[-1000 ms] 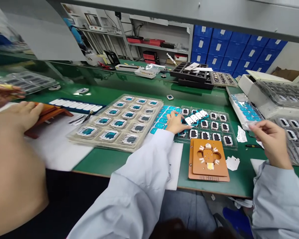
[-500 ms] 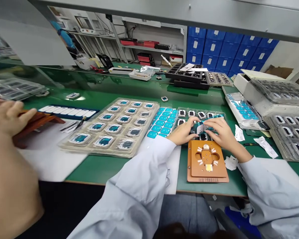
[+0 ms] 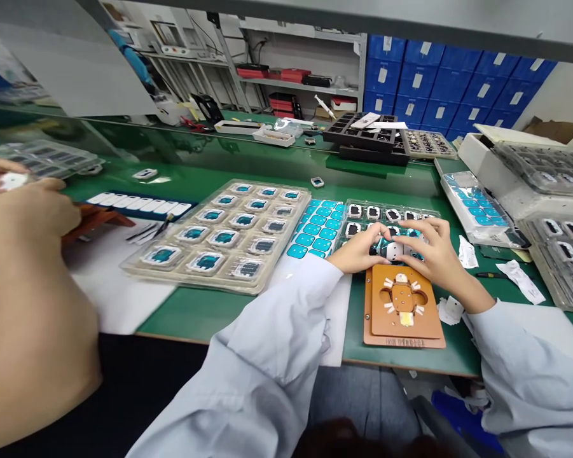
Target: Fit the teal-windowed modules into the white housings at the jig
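My left hand (image 3: 360, 250) pinches a small white-faced part with teal film (image 3: 395, 250) at its left edge. On the other side, the fingers of my right hand (image 3: 434, 254) close on the same part, which partly hides behind them. Just below both hands lies an orange-brown fixture block (image 3: 404, 329), with a shaped recess and white pads around it. Behind the hands stands a clear tray of black-and-white frame parts (image 3: 372, 213), partly covered by my fingers. Left of it is a sheet of teal stickers (image 3: 321, 230).
A large clear tray (image 3: 198, 281) of teal-filled parts fills the middle left. At far left, a co-worker's hand (image 3: 52, 203) holds a white piece (image 3: 14, 180) above a brown stand (image 3: 93, 221). Stacked trays (image 3: 560, 257) and crumpled white paper (image 3: 521, 281) lie on the right.
The part between my hands has turned from upright and edge-on to a flatter pose with its white face showing. The co-worker's hand has lifted off the brown stand, and a white piece now shows there.
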{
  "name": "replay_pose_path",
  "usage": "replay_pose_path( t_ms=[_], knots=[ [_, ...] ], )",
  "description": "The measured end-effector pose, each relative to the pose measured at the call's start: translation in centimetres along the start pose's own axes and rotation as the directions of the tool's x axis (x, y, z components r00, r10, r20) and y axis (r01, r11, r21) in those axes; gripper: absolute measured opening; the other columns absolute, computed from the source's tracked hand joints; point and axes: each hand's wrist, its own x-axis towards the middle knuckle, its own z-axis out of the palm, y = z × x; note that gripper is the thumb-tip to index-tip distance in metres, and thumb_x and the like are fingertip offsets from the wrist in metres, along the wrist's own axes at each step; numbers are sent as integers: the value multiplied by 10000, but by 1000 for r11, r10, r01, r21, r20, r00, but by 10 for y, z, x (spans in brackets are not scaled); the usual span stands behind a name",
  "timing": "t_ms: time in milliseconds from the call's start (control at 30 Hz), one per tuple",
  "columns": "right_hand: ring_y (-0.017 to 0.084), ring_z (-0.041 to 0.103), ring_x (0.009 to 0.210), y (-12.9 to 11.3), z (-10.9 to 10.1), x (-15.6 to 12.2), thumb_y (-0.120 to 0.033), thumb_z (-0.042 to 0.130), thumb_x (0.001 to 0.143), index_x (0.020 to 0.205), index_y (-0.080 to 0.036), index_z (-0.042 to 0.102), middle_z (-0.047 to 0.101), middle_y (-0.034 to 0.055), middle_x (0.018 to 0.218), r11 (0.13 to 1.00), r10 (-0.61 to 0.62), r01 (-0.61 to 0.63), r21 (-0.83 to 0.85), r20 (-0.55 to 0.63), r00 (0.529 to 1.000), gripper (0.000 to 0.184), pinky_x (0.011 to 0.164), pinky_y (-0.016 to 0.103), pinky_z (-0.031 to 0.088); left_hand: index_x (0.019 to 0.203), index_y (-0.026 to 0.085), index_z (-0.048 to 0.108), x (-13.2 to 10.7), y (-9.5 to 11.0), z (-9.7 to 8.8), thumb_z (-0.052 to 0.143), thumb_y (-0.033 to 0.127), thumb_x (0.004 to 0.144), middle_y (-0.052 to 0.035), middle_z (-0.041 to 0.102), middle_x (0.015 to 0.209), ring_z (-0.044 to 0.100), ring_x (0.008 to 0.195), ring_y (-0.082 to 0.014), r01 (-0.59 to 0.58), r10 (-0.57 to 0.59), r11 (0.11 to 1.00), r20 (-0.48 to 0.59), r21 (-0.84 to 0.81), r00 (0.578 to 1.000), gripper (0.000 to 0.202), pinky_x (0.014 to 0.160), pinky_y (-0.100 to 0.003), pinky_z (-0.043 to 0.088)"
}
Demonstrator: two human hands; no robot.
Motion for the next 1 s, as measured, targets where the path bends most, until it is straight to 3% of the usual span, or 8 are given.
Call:
replay_pose_path(
  t_ms=[200, 500, 800, 1000],
  knots=[
    [305, 447, 1087, 0, 0, 1, -298, 635, 905, 1088, -273, 654, 605, 65, 1271, 1000, -2, 3, -15, 31, 1000, 185, 930, 511, 418, 1030, 193, 474, 0, -5, -2, 740, 238, 714, -5, 571, 917, 562, 822, -160, 15, -13, 993, 17, -119, 1000, 415, 765, -280, 432],
    [273, 492, 976, 3, 4, 0, -304, 640, 905, 1158, -208, 586, 663, 81, 1158, 999, -23, 21, 45, 40, 999, 275, 867, 453, 440, 986, 161, 559, 2, -9, 2, 849, 334, 616, -12, 599, 865, 583, 815, -168, 18, -37, 976, -85, -218, 996, 501, 782, -304, 437],
    [296, 501, 981, 3, 9, -4, -224, 552, 937, 1253, -224, 556, 641, 103, 1181, 999, -17, 16, 47, 23, 1000, 316, 843, 479, 461, 965, 168, 575, -1, 2, 5, 882, 332, 575, -30, 612, 971, 580, 890, -164, 35, -71, 951, -106, -306, 992, 522, 820, -292, 439],
    [293, 514, 968, 3, 10, -4, -221, 560, 932, 1214, -242, 591, 645, 96, 1159, 999, -22, 21, 48, 13, 1000, 285, 841, 487, 469, 927, 157, 570, 0, 2, 8, 719, 517, 755, 14, 571, 773, 546, 698, -103, 78, -121, 901, -75, -428, 990, 426, 684, -255, 432]
  ],
)
